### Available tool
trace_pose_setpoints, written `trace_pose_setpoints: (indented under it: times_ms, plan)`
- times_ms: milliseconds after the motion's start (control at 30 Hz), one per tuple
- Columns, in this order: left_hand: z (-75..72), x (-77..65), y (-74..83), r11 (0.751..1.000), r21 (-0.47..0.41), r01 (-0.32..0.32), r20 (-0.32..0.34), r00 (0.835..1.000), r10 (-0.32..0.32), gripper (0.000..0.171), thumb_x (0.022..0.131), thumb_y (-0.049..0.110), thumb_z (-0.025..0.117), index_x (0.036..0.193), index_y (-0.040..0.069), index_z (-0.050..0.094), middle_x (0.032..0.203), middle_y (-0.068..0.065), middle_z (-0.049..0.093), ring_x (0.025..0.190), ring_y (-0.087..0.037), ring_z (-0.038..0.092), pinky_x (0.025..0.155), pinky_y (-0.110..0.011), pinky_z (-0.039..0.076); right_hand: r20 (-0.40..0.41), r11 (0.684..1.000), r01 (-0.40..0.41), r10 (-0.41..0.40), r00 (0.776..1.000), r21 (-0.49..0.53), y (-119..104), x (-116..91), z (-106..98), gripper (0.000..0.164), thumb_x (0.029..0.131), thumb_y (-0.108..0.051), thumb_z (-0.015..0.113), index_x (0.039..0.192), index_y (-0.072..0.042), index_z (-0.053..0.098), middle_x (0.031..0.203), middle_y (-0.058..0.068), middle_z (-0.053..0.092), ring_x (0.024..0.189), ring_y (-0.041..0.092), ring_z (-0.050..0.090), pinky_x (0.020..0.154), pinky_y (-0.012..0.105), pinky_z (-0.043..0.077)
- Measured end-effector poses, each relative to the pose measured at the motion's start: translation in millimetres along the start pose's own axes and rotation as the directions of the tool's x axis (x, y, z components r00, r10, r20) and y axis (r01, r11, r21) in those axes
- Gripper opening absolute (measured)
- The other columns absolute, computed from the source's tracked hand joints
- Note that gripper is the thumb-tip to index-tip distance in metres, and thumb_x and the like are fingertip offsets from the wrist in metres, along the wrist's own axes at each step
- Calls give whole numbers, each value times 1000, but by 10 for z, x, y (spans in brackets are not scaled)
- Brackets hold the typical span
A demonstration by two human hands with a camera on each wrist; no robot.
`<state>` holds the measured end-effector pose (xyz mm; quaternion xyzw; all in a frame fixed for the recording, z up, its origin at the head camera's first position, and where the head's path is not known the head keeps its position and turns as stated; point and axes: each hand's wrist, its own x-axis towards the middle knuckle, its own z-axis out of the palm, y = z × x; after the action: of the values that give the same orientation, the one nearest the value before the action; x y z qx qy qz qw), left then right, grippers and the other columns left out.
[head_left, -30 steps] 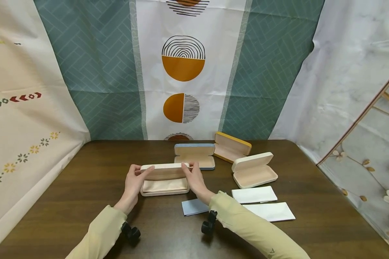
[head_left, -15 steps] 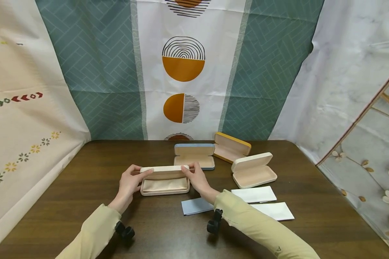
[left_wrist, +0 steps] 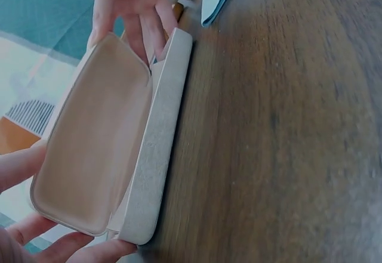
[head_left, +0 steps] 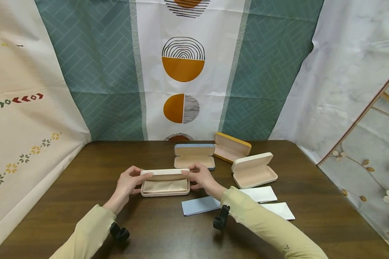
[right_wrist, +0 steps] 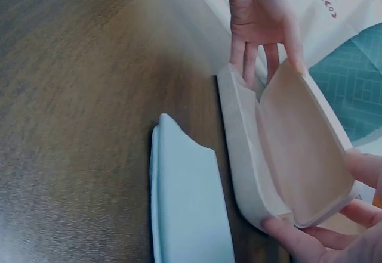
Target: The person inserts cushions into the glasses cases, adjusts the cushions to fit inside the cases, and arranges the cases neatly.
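An off-white glasses case [head_left: 165, 194] lies on the table, its lid part-way raised and leaning forward. Inside its base is a folded beige cloth [head_left: 165, 186]. My left hand [head_left: 127, 182] grips the left end, thumb on the lid's edge and fingers at the side of the base. At the right end my right hand [head_left: 203, 180] has the same grip. The lid's smooth lining [left_wrist: 98, 138] faces the left wrist view; the right wrist view also shows the case [right_wrist: 248, 149] between both hands. A folded light-blue cloth [head_left: 199, 206] lies just in front of my right hand.
Behind stand an open blue case [head_left: 194, 161] and an open yellow one [head_left: 232, 146]. Another open white case [head_left: 254, 175] is at the right, with two folded white cloths [head_left: 260, 194] in front, partly behind my right sleeve. Curtains hang along the table's far edge.
The lid has tipped further forward and down over the beige cloth. Both wrists have swung outward, uncovering more of the light-blue cloth. The base has stayed in place.
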<state>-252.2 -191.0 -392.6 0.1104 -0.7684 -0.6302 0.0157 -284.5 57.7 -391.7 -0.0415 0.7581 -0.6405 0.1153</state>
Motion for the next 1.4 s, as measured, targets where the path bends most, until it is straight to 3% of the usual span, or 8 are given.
trace_pose_setpoints:
  times_ms: [333, 567, 833, 1000, 1167, 1400]
  plan:
    - [-22, -5, -12, 999, -25, -33, 51, 998, 35, 44, 73, 27, 77, 100, 1, 54, 104, -13, 48, 89, -28, 54, 68, -38, 50, 111, 999, -33, 29, 993, 38, -29, 25, -108, 30, 79, -16, 72, 98, 0, 55, 93, 13, 58, 87, 34, 56, 59, 43, 51]
    - [-49, -9, -30, 997, -65, -46, 87, 995, 51, 41, 74, 22, 76, 99, -1, 54, 102, -13, 47, 88, -26, 55, 69, -39, 49, 147, 996, -44, 33, 989, 72, -45, 13, -136, 25, 78, -9, 71, 94, 2, 55, 88, 12, 58, 88, 38, 57, 60, 44, 51]
    - [-90, -2, -54, 992, -107, -70, 102, 991, 81, 43, 75, 17, 76, 106, -4, 54, 96, -12, 52, 85, -25, 57, 70, -38, 49, 116, 995, 45, -55, 992, 90, 37, 25, -103, 27, 76, -5, 72, 97, 7, 57, 88, 12, 58, 85, 33, 58, 58, 44, 51]
    - [-86, 2, -72, 991, -111, -74, 103, 991, 86, 44, 75, 17, 76, 107, -4, 54, 97, -11, 53, 81, -20, 58, 71, -36, 49, 98, 994, 42, -52, 994, 97, 49, 19, -90, 27, 74, -5, 74, 95, 5, 59, 84, 9, 59, 81, 27, 59, 58, 43, 51]
    - [-96, -12, -69, 994, -79, -75, 106, 991, 83, 48, 75, 18, 76, 110, -5, 54, 100, -12, 54, 80, -16, 58, 71, -36, 49, 92, 996, 49, -56, 994, 77, 55, 8, -85, 28, 72, -6, 76, 94, 3, 60, 83, 9, 61, 76, 20, 60, 60, 42, 51]
    - [-106, -22, -58, 996, -23, -91, 105, 990, 93, 47, 73, 17, 77, 109, -5, 54, 101, -14, 55, 76, -16, 59, 70, -35, 50, 94, 995, 63, -70, 993, 78, 85, 2, -85, 27, 73, -2, 75, 94, 6, 59, 91, 12, 62, 78, 22, 61, 62, 43, 50]
